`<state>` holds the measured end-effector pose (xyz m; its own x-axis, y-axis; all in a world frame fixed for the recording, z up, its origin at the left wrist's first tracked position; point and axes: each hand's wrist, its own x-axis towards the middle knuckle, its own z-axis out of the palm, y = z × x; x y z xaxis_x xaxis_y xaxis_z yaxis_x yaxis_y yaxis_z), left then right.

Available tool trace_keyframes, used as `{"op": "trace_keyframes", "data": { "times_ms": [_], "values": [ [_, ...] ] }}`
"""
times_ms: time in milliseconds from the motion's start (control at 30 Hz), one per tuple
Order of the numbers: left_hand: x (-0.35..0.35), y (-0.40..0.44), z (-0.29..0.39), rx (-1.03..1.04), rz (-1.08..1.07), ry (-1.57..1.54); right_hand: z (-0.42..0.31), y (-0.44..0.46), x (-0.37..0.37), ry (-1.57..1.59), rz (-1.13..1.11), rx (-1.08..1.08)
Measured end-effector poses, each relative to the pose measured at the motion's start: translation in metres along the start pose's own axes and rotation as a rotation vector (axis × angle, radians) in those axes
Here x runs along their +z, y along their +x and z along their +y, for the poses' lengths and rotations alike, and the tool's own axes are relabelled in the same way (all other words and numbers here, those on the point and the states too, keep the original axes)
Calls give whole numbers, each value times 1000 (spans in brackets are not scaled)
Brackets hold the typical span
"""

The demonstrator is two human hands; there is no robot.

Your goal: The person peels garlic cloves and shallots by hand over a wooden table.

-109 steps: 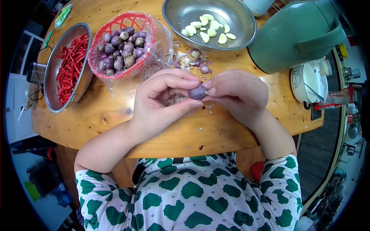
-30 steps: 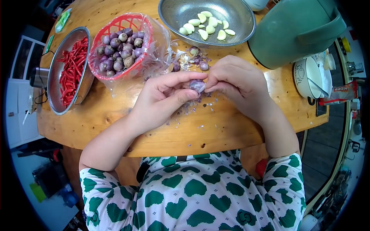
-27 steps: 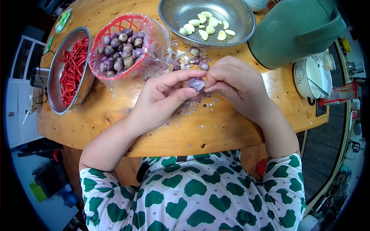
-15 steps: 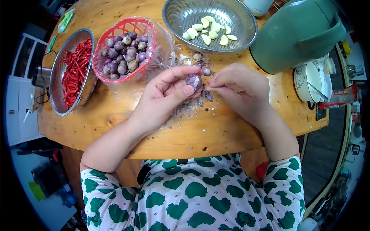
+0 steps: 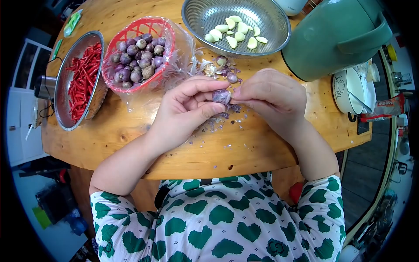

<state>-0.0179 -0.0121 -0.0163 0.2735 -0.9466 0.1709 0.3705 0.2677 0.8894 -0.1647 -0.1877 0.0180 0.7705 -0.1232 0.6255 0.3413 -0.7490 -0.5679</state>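
A small round purple bulb, a shallot [image 5: 221, 96] by its look, is held between the thumb and fingers of my left hand [image 5: 188, 101]. Pale streaks show on its skin. At its right end, the thumb and forefinger of my right hand [image 5: 273, 97] are pinched together against it; whatever thin skin lies between those tips is too small to make out. Just beyond my fingers, a loose bulb [image 5: 232, 77] and another bulb [image 5: 221, 60] rest among papery scraps. Purple skin flakes [image 5: 214, 124] are scattered on the wood under my hands.
A red basket [image 5: 114, 48] lined with clear plastic holds several purple bulbs. Left of it stands a colander [image 5: 99, 94] of red chillies [image 5: 83, 83]. Peeled garlic cloves [image 5: 231, 41] lie in a metal strainer [image 5: 196, 22]. A green jug [image 5: 323, 48] and a white pot [image 5: 345, 94] are at right.
My right fingertips have come left against the shallot, from slightly apart. The shallot has turned a little in my left hand, and the view has shifted slightly.
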Motion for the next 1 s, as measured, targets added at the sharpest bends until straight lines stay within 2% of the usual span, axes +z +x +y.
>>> {"op": "trace_keyframes", "data": {
  "times_ms": [567, 667, 900, 1000],
  "values": [
    [0, -2, 0, 9, 49, 129, -5, 1, 2, 64, -53, 134],
    [-3, 1, 0, 108, -5, 206, -7, 3, 1, 45, -95, 115],
    [0, 0, 4, -97, 145, -108, -4, 3, 6, -3, -263, -29],
    [-1, 1, 7, -82, 143, -114, -2, 0, 9, -25, -159, 27]
  ]
}}
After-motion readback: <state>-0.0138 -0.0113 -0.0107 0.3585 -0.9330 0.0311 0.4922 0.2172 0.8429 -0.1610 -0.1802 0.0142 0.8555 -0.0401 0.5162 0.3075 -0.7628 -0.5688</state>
